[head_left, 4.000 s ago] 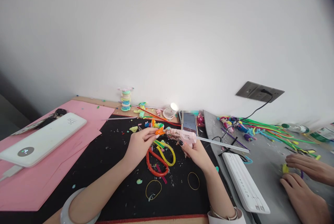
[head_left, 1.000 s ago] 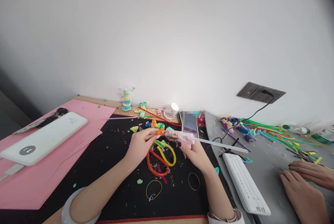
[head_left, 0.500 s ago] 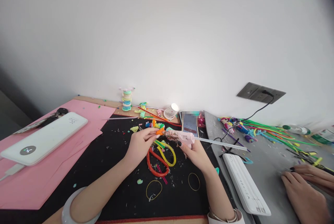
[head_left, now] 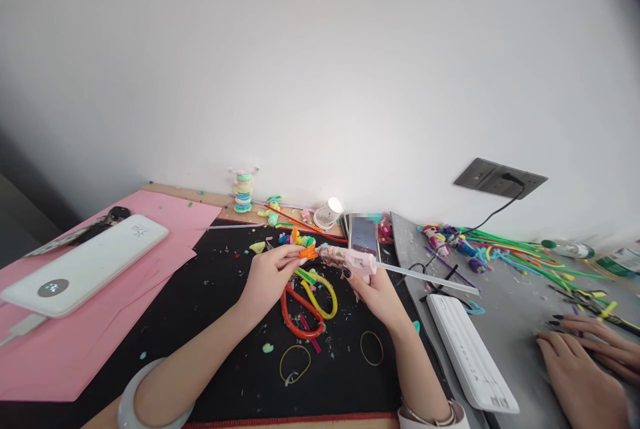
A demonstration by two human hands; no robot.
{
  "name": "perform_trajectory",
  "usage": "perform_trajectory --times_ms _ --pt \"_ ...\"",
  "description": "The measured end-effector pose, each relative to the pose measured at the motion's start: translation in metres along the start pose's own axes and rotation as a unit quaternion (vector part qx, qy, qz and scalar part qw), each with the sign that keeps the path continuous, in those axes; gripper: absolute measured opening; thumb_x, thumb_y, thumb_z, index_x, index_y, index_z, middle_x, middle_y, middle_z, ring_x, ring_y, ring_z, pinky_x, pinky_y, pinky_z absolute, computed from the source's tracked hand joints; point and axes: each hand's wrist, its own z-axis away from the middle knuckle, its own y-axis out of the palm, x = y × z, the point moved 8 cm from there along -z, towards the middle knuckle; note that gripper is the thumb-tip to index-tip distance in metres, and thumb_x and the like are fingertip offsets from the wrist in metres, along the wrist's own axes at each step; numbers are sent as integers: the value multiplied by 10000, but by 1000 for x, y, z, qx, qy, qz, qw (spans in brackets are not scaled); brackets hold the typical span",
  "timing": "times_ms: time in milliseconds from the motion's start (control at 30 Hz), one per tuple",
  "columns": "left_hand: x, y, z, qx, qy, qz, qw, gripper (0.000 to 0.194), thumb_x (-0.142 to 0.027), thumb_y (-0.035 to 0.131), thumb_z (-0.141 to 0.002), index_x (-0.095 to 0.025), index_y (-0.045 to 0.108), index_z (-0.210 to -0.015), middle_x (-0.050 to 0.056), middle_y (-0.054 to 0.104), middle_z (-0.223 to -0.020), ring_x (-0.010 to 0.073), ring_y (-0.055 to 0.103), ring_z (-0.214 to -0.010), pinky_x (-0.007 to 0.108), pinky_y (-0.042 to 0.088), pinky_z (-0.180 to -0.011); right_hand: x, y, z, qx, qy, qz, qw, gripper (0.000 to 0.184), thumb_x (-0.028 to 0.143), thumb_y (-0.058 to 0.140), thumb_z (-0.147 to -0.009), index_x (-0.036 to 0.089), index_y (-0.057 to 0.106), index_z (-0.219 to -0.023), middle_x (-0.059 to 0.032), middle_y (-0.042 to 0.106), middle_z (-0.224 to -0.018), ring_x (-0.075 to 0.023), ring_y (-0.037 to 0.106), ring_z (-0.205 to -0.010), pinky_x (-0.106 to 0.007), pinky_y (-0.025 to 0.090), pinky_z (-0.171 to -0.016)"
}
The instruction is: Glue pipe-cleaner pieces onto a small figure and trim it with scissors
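Observation:
My left hand [head_left: 270, 276] pinches a small orange fuzzy piece [head_left: 309, 253], which looks like bent pipe cleaner. In my right hand [head_left: 375, 292] is a pale pink hot glue gun [head_left: 357, 261], its stained nozzle pointing left at the orange piece. The tip sits close beside that piece; a small gap seems to show between them. A long clear glue stick [head_left: 430, 277] sticks out of the gun's back. Below my hands on the black mat [head_left: 215, 356] lie scissors with red and yellow handle loops [head_left: 303, 316], their blades hidden.
Rubber bands [head_left: 371, 348] lie nearer me. A paper cup [head_left: 329, 213], a phone [head_left: 364, 236] and a wrapped pastel column [head_left: 243, 192] stand behind. Power banks [head_left: 90, 266] [head_left: 470, 352] flank the mat. Another person's hands [head_left: 583, 362] rest at right, near pipe cleaners [head_left: 540, 256].
The glue gun has drawn back slightly to the right, away from the orange piece. My left hand stays nearly still. The other person's hands have shifted a little.

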Motion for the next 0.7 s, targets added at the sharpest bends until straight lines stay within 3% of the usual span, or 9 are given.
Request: perform_trajectory --times_ms 267,700 --pt "1 0 0 1 -1 3 1000 235 -310 625 -729 -180 666 -919 53 734 -926 227 687 -880 332 549 -826 1 -1 -1 1 -2 14 1000 374 387 503 -839 155 599 -1116 27 472 -540 -120 387 -487 -239 351 -483" --pt "-2 1 0 3 0 5 1000 217 -285 623 -731 -180 669 -915 56 733 -933 226 687 -881 330 549 -830 7 1 0 -5 -17 1 1000 353 389 517 -819 176 624 -1080 -14 580 -614 -180 522 -609 -282 429 -557"
